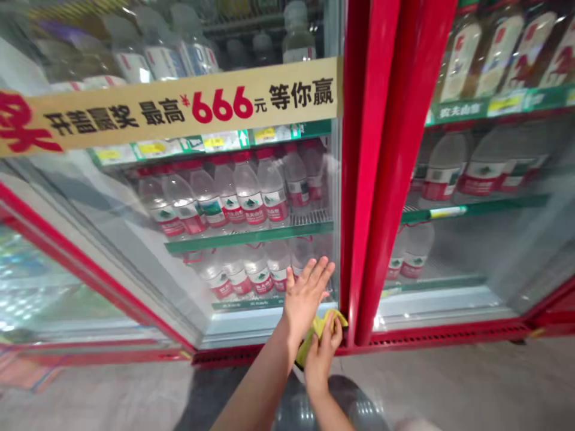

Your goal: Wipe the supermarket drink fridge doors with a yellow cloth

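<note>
My left hand (pixel 306 294) is open, its fingers stretched out over the lower right part of the glass door (pixel 269 320) of a red drinks fridge. Whether its palm touches the glass, I cannot tell. Just below and to the right, my right hand (pixel 322 354) grips a yellow cloth (pixel 320 326) with a dark edge. The cloth is bunched up near the door's bottom right corner, beside the red frame (pixel 354 263). Part of it is hidden behind my hands. Behind the glass stand water bottles (pixel 249 200) with red and white labels on green-edged shelves.
A yellow banner (pixel 179 108) with printed characters and "666" crosses the door. A second fridge (pixel 449 287) with more bottles adjoins on the right. Another red-framed glass door (pixel 81 287) is at the left. Grey floor (pixel 449 383) runs along the front.
</note>
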